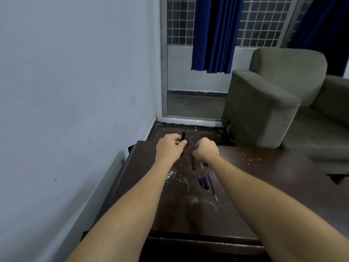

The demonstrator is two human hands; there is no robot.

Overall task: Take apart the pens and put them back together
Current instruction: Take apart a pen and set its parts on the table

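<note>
Desk (188, 220) nearest, loose refill (212, 186) lying short of our hands. Our left hand (171, 148) curls round black barrel (183, 136); right hand (205, 150) pinches purple refill (191, 141), tip just beside barrel.

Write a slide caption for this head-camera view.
Left hand holds a black pen barrel, right hand a purple refill, over a scratched table.

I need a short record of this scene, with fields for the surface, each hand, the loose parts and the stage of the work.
surface: dark scratched table
left hand: holds a black pen barrel, roughly upright
right hand: pinches a thin purple refill
loose parts: black and blue pen pieces; second purple refill; black tube below the right hand, held or lying, cannot tell
stage: pens apart; refill not yet inside the barrel
</note>
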